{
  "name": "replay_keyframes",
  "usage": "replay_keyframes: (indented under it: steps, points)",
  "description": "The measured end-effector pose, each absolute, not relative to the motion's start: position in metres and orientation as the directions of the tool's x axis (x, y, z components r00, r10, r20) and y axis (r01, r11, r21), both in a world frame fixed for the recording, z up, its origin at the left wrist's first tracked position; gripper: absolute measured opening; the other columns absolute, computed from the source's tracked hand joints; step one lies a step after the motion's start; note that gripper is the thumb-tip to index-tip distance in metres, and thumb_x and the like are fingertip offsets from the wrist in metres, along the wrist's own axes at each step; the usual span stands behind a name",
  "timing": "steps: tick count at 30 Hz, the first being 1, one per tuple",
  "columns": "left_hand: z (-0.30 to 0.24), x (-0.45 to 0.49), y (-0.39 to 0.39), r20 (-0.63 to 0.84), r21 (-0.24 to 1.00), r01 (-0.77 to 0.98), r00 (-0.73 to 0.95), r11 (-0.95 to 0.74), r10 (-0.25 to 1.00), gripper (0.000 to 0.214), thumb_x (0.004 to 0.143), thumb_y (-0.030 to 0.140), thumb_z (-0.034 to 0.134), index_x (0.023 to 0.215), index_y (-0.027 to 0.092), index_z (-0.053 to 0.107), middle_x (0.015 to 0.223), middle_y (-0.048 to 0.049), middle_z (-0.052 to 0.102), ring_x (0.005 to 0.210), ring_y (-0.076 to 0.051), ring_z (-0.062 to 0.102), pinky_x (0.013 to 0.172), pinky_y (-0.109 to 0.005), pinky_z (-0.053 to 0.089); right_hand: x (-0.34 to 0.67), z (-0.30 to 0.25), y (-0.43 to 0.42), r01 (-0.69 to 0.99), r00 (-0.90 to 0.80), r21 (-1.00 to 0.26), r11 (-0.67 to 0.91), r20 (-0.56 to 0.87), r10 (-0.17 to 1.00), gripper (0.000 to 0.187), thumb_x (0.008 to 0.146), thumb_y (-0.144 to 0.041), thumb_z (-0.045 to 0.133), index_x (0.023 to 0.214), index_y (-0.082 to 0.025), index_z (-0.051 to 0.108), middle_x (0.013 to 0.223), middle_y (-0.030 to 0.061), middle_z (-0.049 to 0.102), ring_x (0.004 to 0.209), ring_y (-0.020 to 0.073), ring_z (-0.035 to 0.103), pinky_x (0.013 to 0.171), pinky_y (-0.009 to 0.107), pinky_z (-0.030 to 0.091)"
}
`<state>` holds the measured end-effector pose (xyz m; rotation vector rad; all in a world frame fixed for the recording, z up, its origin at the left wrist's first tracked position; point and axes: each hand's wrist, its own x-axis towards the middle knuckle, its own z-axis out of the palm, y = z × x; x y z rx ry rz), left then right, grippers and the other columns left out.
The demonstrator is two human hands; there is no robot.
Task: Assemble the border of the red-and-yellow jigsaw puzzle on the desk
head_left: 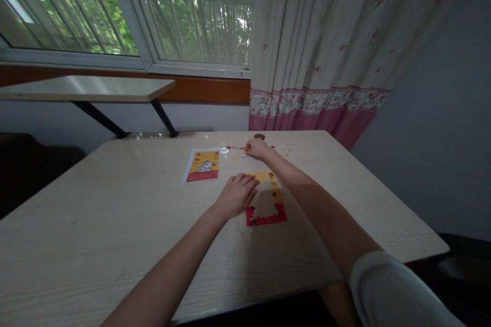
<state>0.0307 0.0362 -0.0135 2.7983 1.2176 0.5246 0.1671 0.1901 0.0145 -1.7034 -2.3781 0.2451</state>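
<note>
A partly assembled jigsaw puzzle (282, 210), with a yellow and red border around a bare middle, lies on the table. My left hand (238, 195) rests over its left edge, fingers stretched out and slightly bent. Beyond the puzzle, my right hand (256, 148) reaches down among loose jigsaw pieces (235, 158), its fingers pinched together. Whatever is between those fingertips is hidden. To the left of the puzzle is a picture sheet (203, 166) showing a white animal on yellow and red.
The pale wooden table (115, 214) has a raised shelf (88, 88) on black supports at its back left. A dark round spot (260, 136) sits at the far edge. Behind are a window (195, 15) and a floral curtain (318, 61); a wall stands on the right.
</note>
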Motion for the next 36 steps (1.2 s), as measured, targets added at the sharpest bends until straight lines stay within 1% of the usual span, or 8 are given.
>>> replay_keyframes:
  steps: [4,9,13,16,21,29,33,36]
  points:
    - [-0.013,0.03,0.037,0.304,0.179,0.698,0.631,-0.694,0.714,0.025,0.09,0.026,0.044,0.109,0.019,0.058,0.119,-0.0087,0.057,0.108,-0.024,0.048,0.089,-0.039,0.04,0.173,0.016,0.192,0.887,-0.331,-0.321,0.333,0.063,0.941,0.018,0.069,-0.019,0.067,0.087,-0.016,0.07,0.084,0.0064,0.07,0.078,0.0168,0.062,0.071,0.024,0.043]
    - [-0.01,0.028,0.039,0.377,0.284,0.721,0.522,-0.632,0.765,0.02,0.089,0.023,0.045,0.096,0.018,0.064,0.1,-0.0079,0.064,0.097,-0.023,0.053,0.084,-0.036,0.043,0.194,0.015,0.16,0.816,-0.346,-0.426,0.39,0.179,0.921,0.017,0.078,-0.021,0.058,0.093,-0.016,0.064,0.088,0.0039,0.068,0.079,0.0118,0.06,0.068,0.02,0.042]
    - [-0.01,0.028,0.042,0.48,0.417,0.706,0.364,-0.573,0.798,0.015,0.086,0.022,0.05,0.092,0.017,0.063,0.091,-0.0058,0.066,0.09,-0.021,0.054,0.081,-0.036,0.044,0.228,0.01,0.108,0.555,-0.403,-0.681,0.477,0.282,0.871,0.013,0.075,-0.023,0.06,0.084,-0.015,0.064,0.079,0.003,0.066,0.073,0.0124,0.059,0.067,0.022,0.044]
    - [-0.011,0.032,0.041,0.537,0.416,0.662,0.375,-0.624,0.756,0.015,0.084,0.025,0.055,0.095,0.018,0.062,0.092,-0.0052,0.065,0.089,-0.021,0.054,0.079,-0.036,0.045,0.25,0.0,0.075,0.445,-0.416,-0.776,0.446,0.262,0.871,0.018,0.074,-0.031,0.063,0.082,-0.015,0.064,0.079,0.004,0.066,0.074,0.0137,0.06,0.069,0.025,0.045]
    - [-0.008,0.04,0.036,0.587,0.364,0.611,0.436,-0.703,0.682,0.02,0.079,0.026,0.064,0.097,0.019,0.062,0.089,-0.0059,0.064,0.088,-0.022,0.054,0.076,-0.035,0.047,0.255,-0.017,0.053,0.311,-0.286,-0.896,0.317,0.23,0.93,0.027,0.067,-0.041,0.068,0.08,-0.017,0.064,0.077,0.0039,0.067,0.071,0.0143,0.06,0.069,0.027,0.046]
    - [-0.006,0.042,0.034,0.649,0.348,0.559,0.435,-0.752,0.624,0.013,0.083,0.027,0.059,0.091,0.018,0.062,0.087,-0.0064,0.062,0.085,-0.02,0.053,0.075,-0.034,0.047,0.237,-0.013,0.045,0.238,-0.214,-0.934,0.266,0.217,0.952,0.034,0.062,-0.048,0.071,0.077,-0.018,0.064,0.074,0.0029,0.065,0.069,0.0138,0.059,0.066,0.027,0.047]
    - [-0.004,0.041,0.033,0.665,0.356,0.544,0.423,-0.759,0.616,0.014,0.085,0.027,0.057,0.093,0.017,0.062,0.089,-0.0069,0.061,0.086,-0.02,0.053,0.075,-0.034,0.046,0.237,-0.014,0.042,0.258,-0.214,-0.912,0.32,0.269,0.939,0.03,0.068,-0.045,0.068,0.081,-0.018,0.065,0.074,0.0024,0.066,0.068,0.0135,0.06,0.065,0.027,0.047]
    - [-0.003,0.041,0.034,0.691,0.357,0.545,0.392,-0.759,0.607,0.014,0.085,0.028,0.057,0.091,0.017,0.062,0.086,-0.0068,0.061,0.084,-0.02,0.053,0.074,-0.033,0.045,0.239,-0.012,0.041,0.341,-0.152,-0.843,0.415,0.387,0.91,0.024,0.077,-0.039,0.061,0.088,-0.019,0.066,0.08,0.0032,0.067,0.071,0.0137,0.06,0.068,0.027,0.047]
